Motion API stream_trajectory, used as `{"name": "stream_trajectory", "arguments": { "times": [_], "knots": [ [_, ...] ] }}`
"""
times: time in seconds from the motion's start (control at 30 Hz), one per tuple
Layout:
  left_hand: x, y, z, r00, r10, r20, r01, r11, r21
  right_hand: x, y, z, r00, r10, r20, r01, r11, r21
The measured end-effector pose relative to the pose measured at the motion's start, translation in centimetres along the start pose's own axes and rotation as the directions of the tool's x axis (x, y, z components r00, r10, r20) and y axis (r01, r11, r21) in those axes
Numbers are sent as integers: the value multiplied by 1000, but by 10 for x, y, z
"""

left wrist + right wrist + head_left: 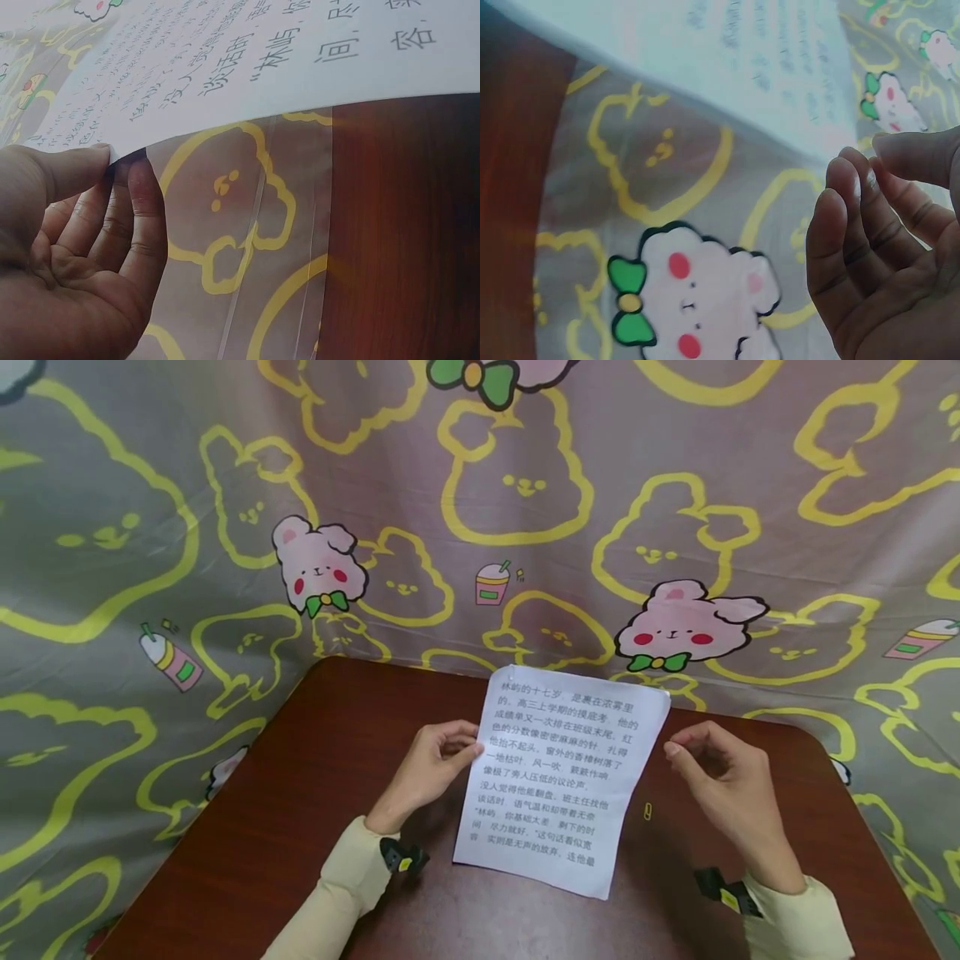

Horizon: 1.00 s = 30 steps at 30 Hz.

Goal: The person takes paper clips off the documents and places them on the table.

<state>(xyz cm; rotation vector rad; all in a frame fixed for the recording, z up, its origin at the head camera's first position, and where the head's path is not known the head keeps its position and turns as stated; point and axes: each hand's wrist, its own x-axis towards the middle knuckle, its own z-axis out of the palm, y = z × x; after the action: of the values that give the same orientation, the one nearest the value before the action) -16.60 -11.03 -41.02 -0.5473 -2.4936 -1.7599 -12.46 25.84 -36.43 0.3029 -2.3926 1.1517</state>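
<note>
A white sheet of printed paper (555, 777) is tilted up over the brown table. My left hand (431, 768) pinches its left edge between thumb and fingers; the left wrist view shows this hand (90, 247) at the edge of the sheet (300, 45). Just right of the sheet, my right hand (738, 802) is raised with bent, relaxed fingers and holds nothing. In the right wrist view the thumb and fingers of that hand (892, 247) are beside the sheet (705, 52). A small yellow paper clip (647, 811) lies on the table between the sheet and my right hand.
The dark brown table (262, 793) has rounded far corners. Behind it and on both sides hangs a grey curtain (405, 485) with yellow outlines, pink rabbit heads and drink cups. Dark straps with yellow parts sit on both wrists.
</note>
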Motion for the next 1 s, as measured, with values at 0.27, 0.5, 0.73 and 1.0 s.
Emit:
{"name": "stream_trajectory", "arguments": {
  "times": [0.27, 0.5, 0.73, 1.0],
  "knots": [
    [0, -3, 0, 1000, 4, 2, -4, 1000, -7, 11, -26, 3, 996, -79, -36, 81, 995, 58],
    [0, 0, -1, 1000, 0, -6, 0, 1000, 1, 20, -45, 12, 992, -116, -50, 122, 985, 125],
    [1, 1, -1, 1000, 16, -7, -16, 1000, 0, 38, -66, 23, 978, -202, -50, 207, 967, 149],
    [0, 1, -1, 1000, 15, 2, -15, 1000, -16, 56, -75, 40, 960, -279, -36, 281, 950, 137]
  ]
}}
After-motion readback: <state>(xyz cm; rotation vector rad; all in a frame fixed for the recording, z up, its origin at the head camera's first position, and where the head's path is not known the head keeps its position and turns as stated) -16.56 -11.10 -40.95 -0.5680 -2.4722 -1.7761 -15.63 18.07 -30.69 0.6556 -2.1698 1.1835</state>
